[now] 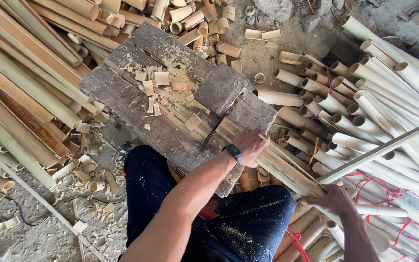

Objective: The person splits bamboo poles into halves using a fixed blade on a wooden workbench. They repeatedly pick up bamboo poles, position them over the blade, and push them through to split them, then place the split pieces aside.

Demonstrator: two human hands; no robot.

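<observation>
A long bamboo pole (pixel 272 162) lies across the near corner of the worn wooden bench (pixel 122 97). The left hand (pixel 250 144) presses on it, fingers curled over it. The right hand (pixel 333 200) grasps the same pole further along, beside a thin wooden slat (pixel 372 154). Cut bamboo tubes (pixel 326 104) are piled nearby.

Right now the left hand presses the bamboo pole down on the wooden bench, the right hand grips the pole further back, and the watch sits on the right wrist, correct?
Not quite. The head view shows the watch on the left wrist, just behind the left hand pressing the bamboo pole onto the wooden bench. The right hand does grip the pole further back.
</observation>
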